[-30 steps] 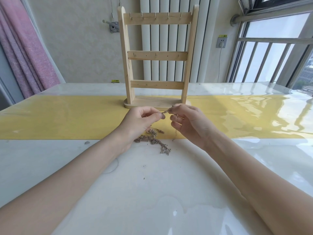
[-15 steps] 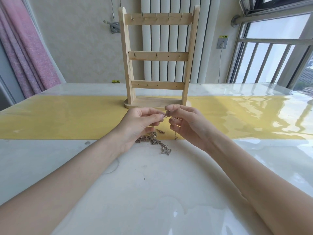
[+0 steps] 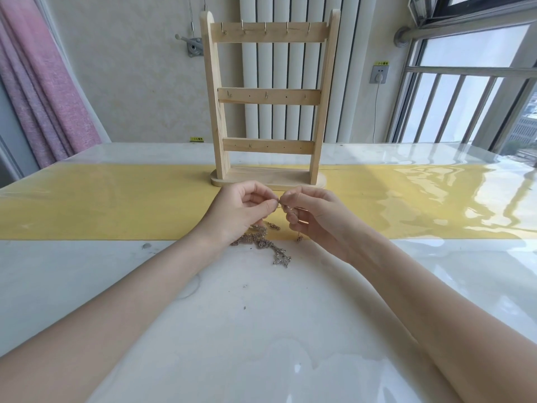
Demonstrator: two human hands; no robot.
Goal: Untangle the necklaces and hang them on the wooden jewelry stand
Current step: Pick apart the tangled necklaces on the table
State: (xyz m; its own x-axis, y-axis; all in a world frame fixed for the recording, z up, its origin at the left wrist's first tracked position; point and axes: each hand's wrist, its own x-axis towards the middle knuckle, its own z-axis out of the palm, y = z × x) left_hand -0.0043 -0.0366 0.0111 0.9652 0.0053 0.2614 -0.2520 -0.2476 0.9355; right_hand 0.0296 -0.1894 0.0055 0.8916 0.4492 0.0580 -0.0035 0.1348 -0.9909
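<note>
A tangled heap of thin metal necklaces [image 3: 263, 243] lies on the table just below my hands. My left hand [image 3: 241, 210] and my right hand [image 3: 312, 215] meet fingertip to fingertip above it, both pinching the same short piece of chain. A loose chain end [image 3: 299, 238] dangles under my right hand. The wooden jewelry stand [image 3: 268, 103] rises right behind my hands, with three crossbars of small hooks, and nothing hangs on it.
The table is glossy white with a yellow runner [image 3: 101, 202] across it under a clear cover. A pink curtain [image 3: 37, 82] hangs at the left, a radiator and wall socket [image 3: 380, 74] stand behind, and a window [image 3: 470, 82] is at the right.
My hands have stayed close together in front of the stand's base, with only small finger movements on the chain. The heap on the table has barely shifted.
</note>
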